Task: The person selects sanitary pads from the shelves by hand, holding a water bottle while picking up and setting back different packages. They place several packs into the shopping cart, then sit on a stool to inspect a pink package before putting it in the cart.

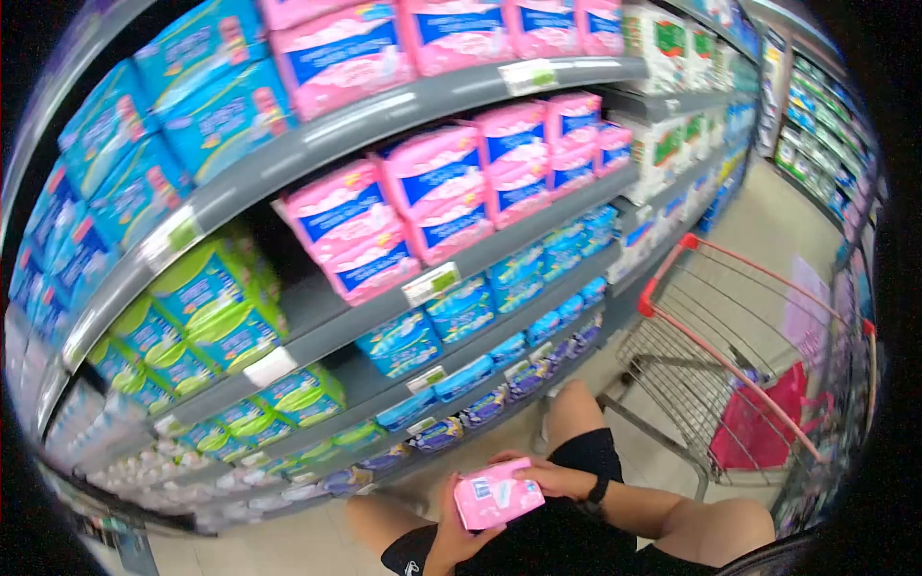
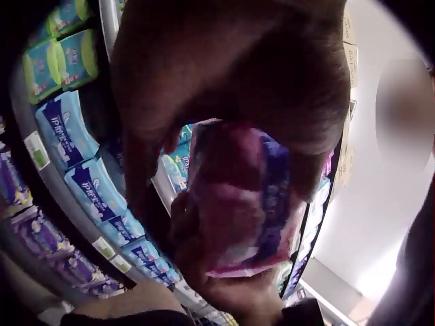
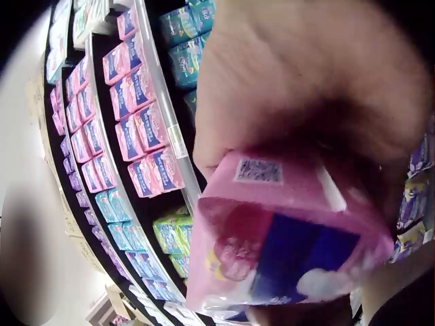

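A pink package [image 1: 499, 493] with a small white label is held low between both hands, in front of the person's black clothing. My left hand [image 1: 457, 538] grips its left side and lower edge, while my right hand [image 1: 557, 479], below a black wristband, grips its upper right corner. The left wrist view has the left hand [image 2: 231, 75] dark above the package [image 2: 234, 204], fingers down its sides. Close up in the right wrist view, the package [image 3: 285, 251] shows a blue panel and a square code beneath the right hand [image 3: 312, 75]; those fingertips are hidden.
Shelves [image 1: 384, 96] of pink, blue, green and purple packs curve along the left and centre. A wire shopping cart [image 1: 691, 336] with red edges stands at the right, holding a red bag [image 1: 764, 422]. The person's bare knees flank the package. Beyond the cart is aisle floor [image 1: 759, 216].
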Demonstrator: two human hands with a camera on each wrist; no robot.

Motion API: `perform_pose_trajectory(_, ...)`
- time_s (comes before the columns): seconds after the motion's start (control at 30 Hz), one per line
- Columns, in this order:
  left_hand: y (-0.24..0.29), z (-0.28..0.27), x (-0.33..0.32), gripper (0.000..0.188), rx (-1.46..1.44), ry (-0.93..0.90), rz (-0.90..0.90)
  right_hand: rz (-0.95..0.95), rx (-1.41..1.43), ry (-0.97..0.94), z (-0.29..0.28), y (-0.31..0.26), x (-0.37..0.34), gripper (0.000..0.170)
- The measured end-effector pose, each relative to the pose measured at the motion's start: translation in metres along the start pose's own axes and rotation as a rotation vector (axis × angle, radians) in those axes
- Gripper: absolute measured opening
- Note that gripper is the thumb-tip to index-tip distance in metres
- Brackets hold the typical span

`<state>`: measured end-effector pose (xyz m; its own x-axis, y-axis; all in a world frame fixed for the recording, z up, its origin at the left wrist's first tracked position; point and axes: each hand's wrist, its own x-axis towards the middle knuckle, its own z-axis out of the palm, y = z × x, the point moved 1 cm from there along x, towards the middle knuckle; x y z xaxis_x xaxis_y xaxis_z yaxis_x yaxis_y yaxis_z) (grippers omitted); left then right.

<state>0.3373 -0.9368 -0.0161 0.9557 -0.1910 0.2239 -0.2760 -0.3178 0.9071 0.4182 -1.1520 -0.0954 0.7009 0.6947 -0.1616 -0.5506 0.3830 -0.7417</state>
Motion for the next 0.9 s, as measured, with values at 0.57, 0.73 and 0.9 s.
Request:
perform_pose_trajectory(0.57,-0.003,-0.001,-0.001,0.099,-0.047,0.105,-0.155,0.184,0.102,0.011,-0.018,-0.005,0.005,0.054)
perform_pose_trajectory(0.73,-0.027,0.017,-0.008,0.096,-0.363,0.222,-0.028,-0.052,0.179,-0.057,-0.025,-0.065,-0.010,0.062)
perform_pose_trajectory(0.9,-0.049,0.011,-0.025,0.035,-0.309,0.177,-0.239,-0.789,-0.146,0.279,-0.051,-0.195,-0.067,0.058)
